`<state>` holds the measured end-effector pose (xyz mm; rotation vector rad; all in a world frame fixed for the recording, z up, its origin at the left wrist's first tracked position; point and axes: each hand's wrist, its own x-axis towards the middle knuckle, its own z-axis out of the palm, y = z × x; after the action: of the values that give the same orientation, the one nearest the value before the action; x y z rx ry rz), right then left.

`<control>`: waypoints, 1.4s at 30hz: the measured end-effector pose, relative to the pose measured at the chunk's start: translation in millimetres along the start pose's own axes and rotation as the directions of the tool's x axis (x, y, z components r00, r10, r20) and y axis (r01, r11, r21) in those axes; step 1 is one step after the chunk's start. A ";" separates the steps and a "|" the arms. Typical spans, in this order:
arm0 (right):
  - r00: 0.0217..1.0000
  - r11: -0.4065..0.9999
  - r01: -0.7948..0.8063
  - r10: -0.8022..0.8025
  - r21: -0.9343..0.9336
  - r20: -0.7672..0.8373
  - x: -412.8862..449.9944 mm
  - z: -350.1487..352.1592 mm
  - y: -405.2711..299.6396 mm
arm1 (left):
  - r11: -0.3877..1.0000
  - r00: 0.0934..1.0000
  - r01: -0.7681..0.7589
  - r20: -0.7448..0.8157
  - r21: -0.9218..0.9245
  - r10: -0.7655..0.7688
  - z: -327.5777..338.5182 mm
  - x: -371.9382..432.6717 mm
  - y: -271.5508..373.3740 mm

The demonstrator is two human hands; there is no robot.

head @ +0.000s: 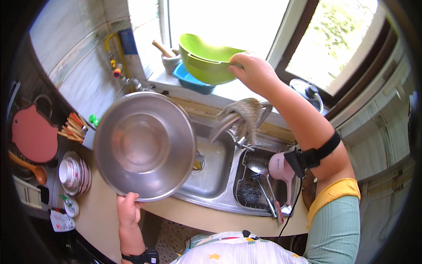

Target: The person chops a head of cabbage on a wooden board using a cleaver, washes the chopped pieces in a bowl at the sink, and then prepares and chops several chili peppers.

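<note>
My left hand [129,208] grips the near rim of a large stainless steel basin [141,142], tilted so that its bare inside faces me. The basin covers the left end of the sink and part of the counter. Stretched out towards the window, my right hand [252,71] pinches the rim of a green plastic bowl [207,69]. That bowl is above a blue plastic basin [194,79] on the windowsill; whether the two touch I cannot tell. A grey cloth [245,117] drapes over the sink faucet [224,127], below my right forearm.
The right sink bowl holds a pink dipper [280,166], a skimmer [257,167] and a wire scourer [249,192]. A stone mortar [170,62] and a glass lid [305,90] stand on the sill. Stacked bowls [71,173] and a chopstick holder [89,138] are at left.
</note>
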<state>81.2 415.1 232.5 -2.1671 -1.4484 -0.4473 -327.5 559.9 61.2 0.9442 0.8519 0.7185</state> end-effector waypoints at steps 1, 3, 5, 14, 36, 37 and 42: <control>0.995 0.997 0.015 -0.008 -0.074 0.095 9.8 12.3 -0.8 | 0.999 0.999 0.042 0.005 0.007 -0.042 -7.1 -4.4 -9.3; 0.962 0.989 -0.136 0.144 -0.048 0.232 23.7 30.4 -2.6 | 0.996 0.996 0.081 0.030 0.033 -0.082 -16.8 -12.9 -27.3; 0.933 0.979 -0.190 0.205 -0.079 0.295 38.2 49.7 6.7 | 0.990 0.990 0.138 0.035 0.000 -0.138 -18.6 -21.0 -39.1; 0.956 0.962 -0.214 0.171 0.171 0.239 29.2 42.5 31.3 | 0.966 0.966 0.259 0.018 0.014 -0.260 -16.9 -12.9 -79.1; 0.821 0.852 -0.521 0.487 0.046 0.298 -270.5 165.5 21.8 | 0.847 0.824 0.531 0.220 0.024 -0.523 33.9 19.6 -110.1; 0.815 0.848 -0.526 0.483 0.060 0.321 -271.4 163.2 21.8 | 0.847 0.821 0.531 0.227 0.036 -0.524 34.5 22.1 -113.9; 0.782 0.776 -0.586 0.466 0.233 0.415 -295.1 114.2 5.5 | 0.716 0.696 0.698 0.229 0.002 -0.680 43.8 24.4 -121.6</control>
<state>-26.7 252.8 -16.9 -2.2828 -0.8847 0.3848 -259.4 512.9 -41.0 0.5327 0.8912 -0.0143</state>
